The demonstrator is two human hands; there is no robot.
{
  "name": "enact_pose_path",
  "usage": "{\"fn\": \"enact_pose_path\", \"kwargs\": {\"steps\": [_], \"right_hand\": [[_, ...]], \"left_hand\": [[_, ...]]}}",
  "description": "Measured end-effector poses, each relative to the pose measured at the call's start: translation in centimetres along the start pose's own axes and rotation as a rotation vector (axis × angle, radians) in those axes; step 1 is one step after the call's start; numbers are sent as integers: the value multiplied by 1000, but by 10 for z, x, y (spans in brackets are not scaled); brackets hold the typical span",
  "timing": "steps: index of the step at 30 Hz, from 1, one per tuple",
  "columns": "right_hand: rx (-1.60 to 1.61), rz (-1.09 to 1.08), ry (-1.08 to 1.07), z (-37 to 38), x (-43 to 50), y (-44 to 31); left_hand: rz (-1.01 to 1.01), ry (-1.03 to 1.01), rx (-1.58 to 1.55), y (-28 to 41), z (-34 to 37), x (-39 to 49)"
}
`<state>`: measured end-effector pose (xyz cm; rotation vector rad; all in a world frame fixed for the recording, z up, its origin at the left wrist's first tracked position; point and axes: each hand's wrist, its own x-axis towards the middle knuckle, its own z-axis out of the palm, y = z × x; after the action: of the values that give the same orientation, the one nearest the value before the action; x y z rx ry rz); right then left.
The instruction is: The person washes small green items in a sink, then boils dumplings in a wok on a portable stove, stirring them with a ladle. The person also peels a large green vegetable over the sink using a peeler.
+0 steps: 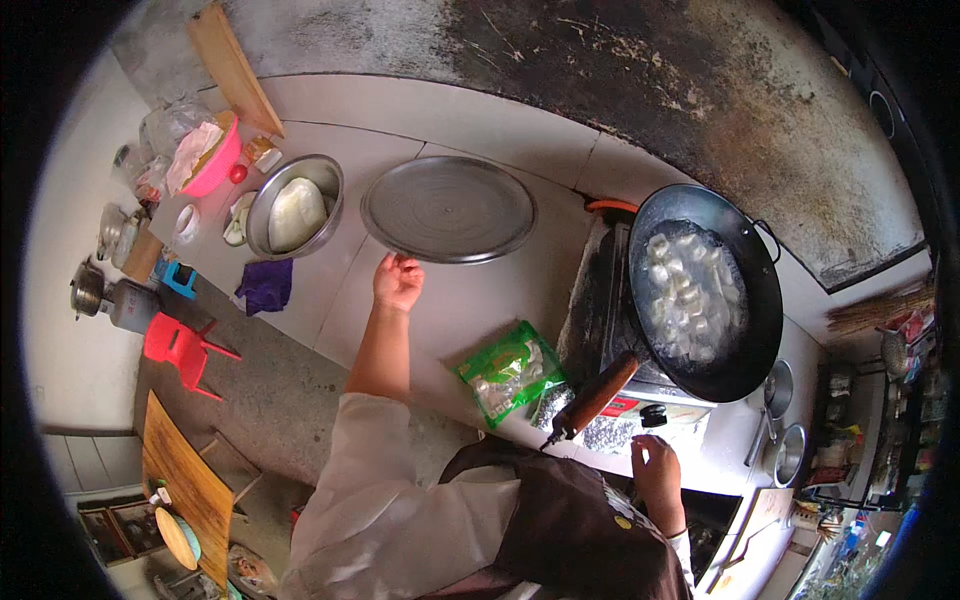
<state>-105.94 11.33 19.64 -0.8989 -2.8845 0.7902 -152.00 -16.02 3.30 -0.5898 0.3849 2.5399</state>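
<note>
My left hand (pixel 398 283) is at the near rim of a round metal lid (pixel 450 210) lying on the tiled counter; whether the fingertips touch the rim I cannot tell. Just below the black stove knob (pixel 653 415) is my right hand (pixel 655 465), its fingers raised and partly bent, with nothing seen in it. A black wok (pixel 761 330) with a wooden handle (pixel 600 394) stands on the gas stove. White pieces of food (pixel 694 300) lie in its bubbling water. Between my arms lies a green and clear plastic food bag (pixel 510 371).
Left of the lid stand a steel bowl (pixel 337 176) holding a pale lump, a purple cloth (pixel 264 286) and a pink basket (pixel 225 161). An orange hose (pixel 611 205) runs behind the stove. Metal bowls (pixel 790 456) are at the right; a red plastic chair (pixel 176 341) stands on the floor.
</note>
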Motion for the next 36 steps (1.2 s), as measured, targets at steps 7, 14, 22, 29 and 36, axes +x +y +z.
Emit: {"fn": "enact_pose_path", "kwargs": {"steps": [7, 14, 22, 29, 36], "right_hand": [[-40, 5, -79, -2, 9, -1], [-100, 30, -49, 0, 4, 7], [-76, 37, -85, -6, 9, -3], [-76, 7, -25, 8, -2, 10], [-33, -12, 18, 18, -9, 26]], "left_hand": [[195, 130, 514, -16, 52, 75], [-2, 220, 778, -62, 116, 116], [-58, -236, 106, -35, 85, 197], [119, -91, 445, -11, 110, 176], [650, -321, 943, 0, 194, 86]]}}
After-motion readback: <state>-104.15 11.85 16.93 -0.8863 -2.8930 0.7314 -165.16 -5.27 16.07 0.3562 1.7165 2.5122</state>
